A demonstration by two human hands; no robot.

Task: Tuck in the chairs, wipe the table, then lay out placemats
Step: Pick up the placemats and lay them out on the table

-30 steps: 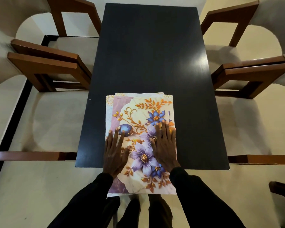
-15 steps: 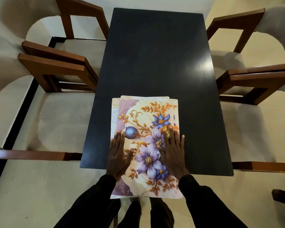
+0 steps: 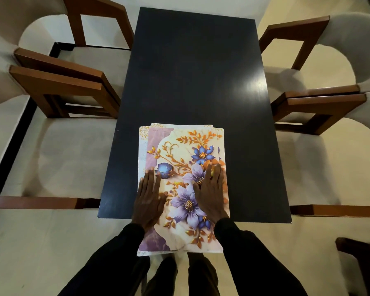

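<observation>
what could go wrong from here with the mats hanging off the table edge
1. The stack of floral purple-and-orange placemats overhangs the near edge of the dark rectangular table; if the flat left hand and right hand lift, it might slide off toward the floor.
2. The mats lie slightly fanned, so pushing with palms may shift only the top one.

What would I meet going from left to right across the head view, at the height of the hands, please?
near left chair seat → left hand → right hand → near right chair seat
</observation>
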